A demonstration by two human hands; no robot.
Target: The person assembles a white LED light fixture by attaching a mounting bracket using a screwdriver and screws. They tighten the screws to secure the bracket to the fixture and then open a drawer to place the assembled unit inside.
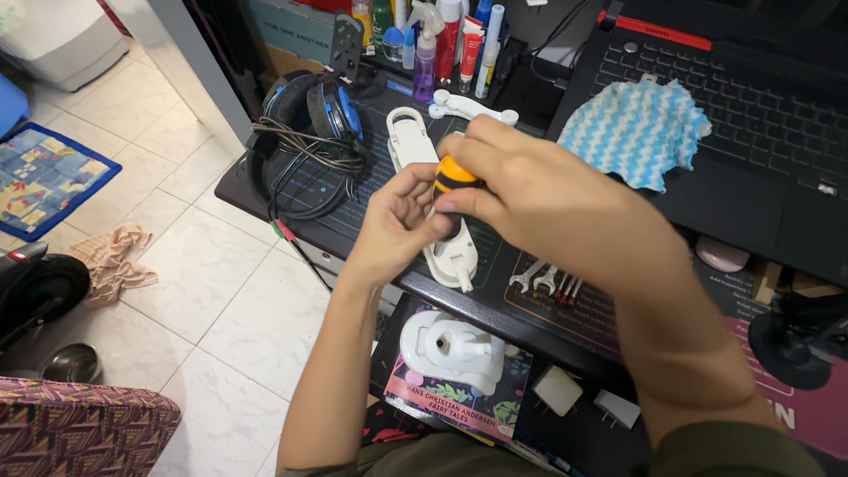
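Right hand (539,190): centre of the frame; fingers clamped on the orange-and-black screwdriver (452,179) handle, tip pointing down toward the white housing (452,252).
Left hand (399,221): just left of the right hand; fingers curled in toward the screwdriver shaft and the housing; whether they are closed on either cannot be told, as the right hand hides the contact.
Housing: long white plastic part lying on the dark surface (353,221), directly under both hands.
Second white part (410,137): flat on the surface, just above the left hand.
Headphones (309,141): upper left of the surface, cable coiled across them.
Cloth (634,132): blue-and-white, upper right, lying on the laptop (760,124) keyboard.
Bottles (437,40): row at the top centre.
White body (450,349): lower centre, resting on a book (459,406).
Small metal tools (548,278): on the surface, below the right wrist.
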